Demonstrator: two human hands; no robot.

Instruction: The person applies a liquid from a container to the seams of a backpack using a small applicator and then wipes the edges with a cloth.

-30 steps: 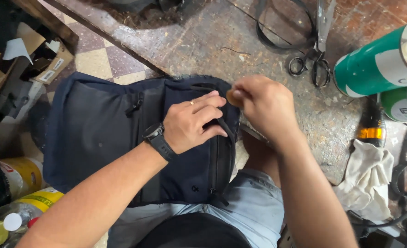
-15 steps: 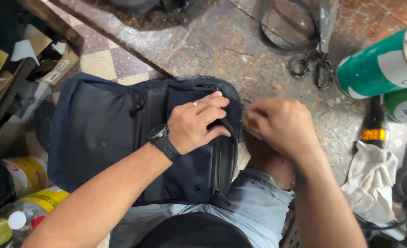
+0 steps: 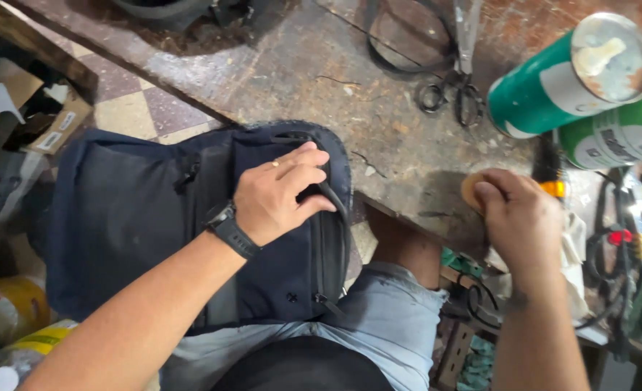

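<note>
A dark blue backpack (image 3: 133, 217) lies across my lap, its top leaning on the edge of a worn workbench (image 3: 299, 72). My left hand (image 3: 277, 192), with a black watch on the wrist, presses on the bag's upper part, fingers curled over its black edge strap (image 3: 338, 217). My right hand (image 3: 524, 221) is off to the right at the bench edge, fingers closed over a small round tan piece (image 3: 471, 190), which the hand partly hides.
Scissors (image 3: 455, 87) and a dark loop lie on the bench. Two green cans (image 3: 567, 72) (image 3: 618, 134) lie at the far right, above a white cloth (image 3: 571, 246) and tangled cables. A cardboard box (image 3: 39, 116) and yellow containers (image 3: 10, 304) stand on the left.
My right hand has left the bag's top and moved right to the round tan piece at the bench edge. My left hand stays on the backpack.
</note>
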